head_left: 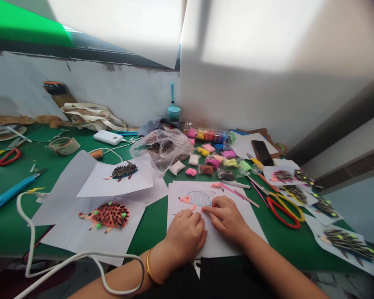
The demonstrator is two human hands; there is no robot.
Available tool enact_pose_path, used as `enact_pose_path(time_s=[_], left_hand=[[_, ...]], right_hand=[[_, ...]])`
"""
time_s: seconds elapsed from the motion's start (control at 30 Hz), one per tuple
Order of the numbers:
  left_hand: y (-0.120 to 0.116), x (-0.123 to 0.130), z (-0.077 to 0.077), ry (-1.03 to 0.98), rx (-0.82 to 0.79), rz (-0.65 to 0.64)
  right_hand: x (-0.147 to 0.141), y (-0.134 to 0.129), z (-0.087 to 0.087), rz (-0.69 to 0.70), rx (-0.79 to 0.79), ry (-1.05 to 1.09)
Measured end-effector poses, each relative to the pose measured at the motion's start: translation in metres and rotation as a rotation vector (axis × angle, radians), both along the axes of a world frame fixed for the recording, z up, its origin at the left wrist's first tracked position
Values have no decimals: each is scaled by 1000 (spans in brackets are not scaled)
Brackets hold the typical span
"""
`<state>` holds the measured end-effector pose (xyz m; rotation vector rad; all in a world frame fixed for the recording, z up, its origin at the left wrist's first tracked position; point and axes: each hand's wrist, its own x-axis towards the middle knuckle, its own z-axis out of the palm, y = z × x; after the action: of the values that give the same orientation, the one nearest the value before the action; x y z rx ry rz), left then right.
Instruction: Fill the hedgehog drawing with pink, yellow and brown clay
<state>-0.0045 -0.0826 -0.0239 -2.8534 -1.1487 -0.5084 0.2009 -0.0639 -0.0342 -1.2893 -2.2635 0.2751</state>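
A white sheet [243, 216] lies at the table's front edge, bearing a hedgehog picture [198, 198] with a pink clay head and a blue-patterned body. My left hand [187, 232], with a gold bangle at the wrist, rests on the sheet's lower left, its fingers curled; whatever they hold is hidden. My right hand [226, 216] is on the sheet just below and right of the hedgehog, its index finger stretched out to a small pink clay piece [202, 210] under the body. Another pink piece [193, 207] sits under the belly to the left.
Clay packets [230, 162] and a plastic bag [165, 147] lie behind the sheet. Red-and-yellow scissors [283, 207] and hedgehog cards [345, 245] are on the right. Finished hedgehog pictures [106, 216], a white cable [33, 236] and a blue tool [11, 193] are on the left.
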Motion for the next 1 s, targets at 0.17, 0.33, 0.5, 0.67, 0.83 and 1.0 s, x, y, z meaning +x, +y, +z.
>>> enact_pose_path(time_s=[0.17, 0.33, 0.5, 0.67, 0.83, 1.0], left_hand=[[0, 0, 0, -10, 7, -1], [0, 0, -1, -15, 10, 3], [0, 0, 0, -14, 16, 6], [0, 0, 0, -18, 25, 4], [0, 0, -1, -20, 19, 3], [0, 0, -1, -11, 21, 2]], right_hand=[[0, -1, 0, 32, 11, 1], [-1, -1, -1, 31, 14, -32], [0, -1, 0, 61, 31, -21], [-1, -3, 3, 70, 37, 2], [-1, -2, 2, 83, 46, -7], [-1, -2, 1, 92, 49, -18]])
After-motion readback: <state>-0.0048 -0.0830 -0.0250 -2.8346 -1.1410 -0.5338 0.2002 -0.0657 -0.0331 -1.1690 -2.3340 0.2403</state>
